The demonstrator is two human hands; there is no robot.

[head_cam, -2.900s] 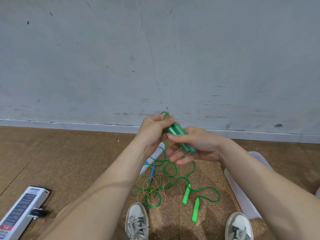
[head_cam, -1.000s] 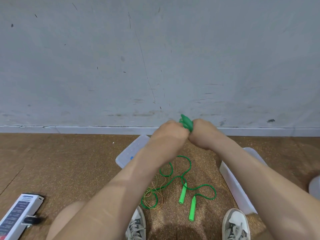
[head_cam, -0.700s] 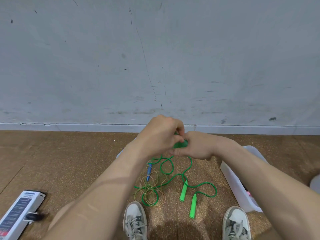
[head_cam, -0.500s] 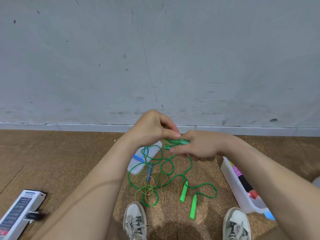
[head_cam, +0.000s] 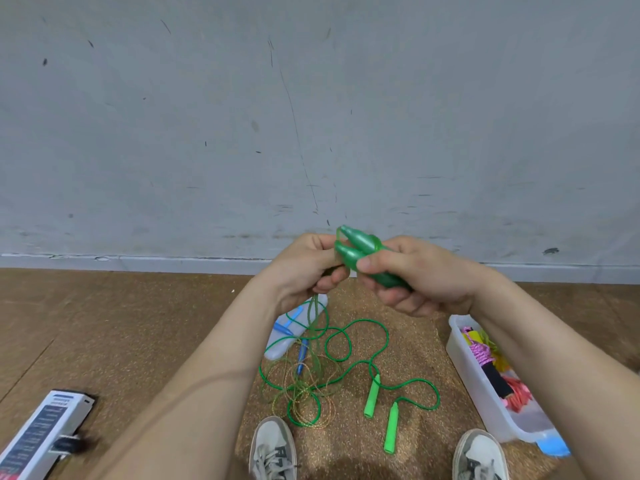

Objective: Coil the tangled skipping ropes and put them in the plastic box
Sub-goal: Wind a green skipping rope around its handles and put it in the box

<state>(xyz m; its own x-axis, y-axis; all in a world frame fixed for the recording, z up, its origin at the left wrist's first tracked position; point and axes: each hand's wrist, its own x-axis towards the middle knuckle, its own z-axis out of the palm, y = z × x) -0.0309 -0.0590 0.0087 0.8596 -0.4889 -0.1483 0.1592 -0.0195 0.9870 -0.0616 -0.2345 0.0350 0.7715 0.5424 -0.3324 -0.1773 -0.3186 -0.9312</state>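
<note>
My right hand (head_cam: 420,277) grips two dark green skipping rope handles (head_cam: 360,252) held side by side, tips pointing up left. My left hand (head_cam: 304,268) pinches the green cord of that rope just below the handles; the cord (head_cam: 313,327) hangs down to the floor. On the floor lies a tangle of green and gold cords (head_cam: 304,389) with two light green handles (head_cam: 381,407) and a blue handle (head_cam: 302,355). The clear plastic box (head_cam: 485,396) stands at the right, holding coiled pink and red ropes (head_cam: 485,355).
A clear lid (head_cam: 280,344) lies on the cork mat behind the tangle. A white carton (head_cam: 38,438) sits at the lower left. My two shoes (head_cam: 273,452) are at the bottom edge. A grey wall rises beyond the floor.
The handles turned from lying sideways to pointing up, both hands rose a little, and my left hand shifted its hold on the hanging cord.
</note>
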